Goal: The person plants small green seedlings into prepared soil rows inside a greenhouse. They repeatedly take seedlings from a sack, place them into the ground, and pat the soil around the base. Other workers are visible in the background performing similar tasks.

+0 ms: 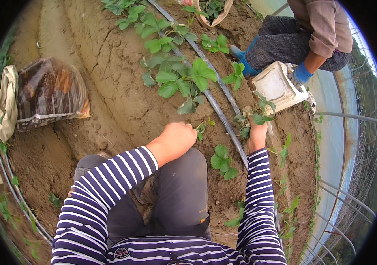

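Observation:
My left hand (178,139) is curled into a fist above my knee, back of the hand up. A small strawberry plant (201,130) shows its leaves and a pale stem at the knuckles, seemingly gripped; fingertips and roots are hidden. My right hand (257,132) is closed around a bunch of strawberry seedlings (261,107), leaves sticking out past the fingers. Between my hands runs a grey drip hose (223,119) along the soil bed (119,86). A leafy strawberry plant (222,162) grows just below it, right of my knee.
Larger strawberry plants (178,78) line the hoses ahead. A co-worker's blue-gloved hand (300,75) rests at a white plastic stool (274,86). At left lies a filled plastic sack (52,91). Another open sack (213,16) holds plants. Plastic sheeting and metal hoops (347,116) edge the right side.

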The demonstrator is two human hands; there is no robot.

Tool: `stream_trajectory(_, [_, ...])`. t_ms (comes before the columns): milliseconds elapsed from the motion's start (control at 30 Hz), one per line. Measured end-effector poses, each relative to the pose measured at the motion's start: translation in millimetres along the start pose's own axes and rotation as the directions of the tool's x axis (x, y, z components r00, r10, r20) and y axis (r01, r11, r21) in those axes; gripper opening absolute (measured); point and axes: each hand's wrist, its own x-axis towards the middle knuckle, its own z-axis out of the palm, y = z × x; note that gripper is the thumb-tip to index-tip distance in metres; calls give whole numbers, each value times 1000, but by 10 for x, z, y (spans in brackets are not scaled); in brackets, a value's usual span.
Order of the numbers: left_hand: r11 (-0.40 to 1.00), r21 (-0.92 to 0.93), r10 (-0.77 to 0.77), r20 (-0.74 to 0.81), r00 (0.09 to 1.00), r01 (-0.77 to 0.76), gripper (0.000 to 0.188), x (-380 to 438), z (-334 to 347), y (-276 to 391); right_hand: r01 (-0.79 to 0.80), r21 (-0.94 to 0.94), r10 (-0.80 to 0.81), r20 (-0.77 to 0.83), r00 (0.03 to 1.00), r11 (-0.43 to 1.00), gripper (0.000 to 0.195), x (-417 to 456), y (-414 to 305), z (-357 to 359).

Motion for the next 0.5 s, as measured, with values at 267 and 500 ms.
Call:
stream_trajectory(267, [994, 112, 56, -354, 933, -17, 31, 271, -314, -549, 85, 275, -77, -38, 996, 958, 30, -143, -713, 764])
stream_trajectory(500, [910, 249, -245, -324, 914, 333, 43, 400, -215, -1073, 636, -529, -379, 519, 766, 562, 37, 59, -311, 1072])
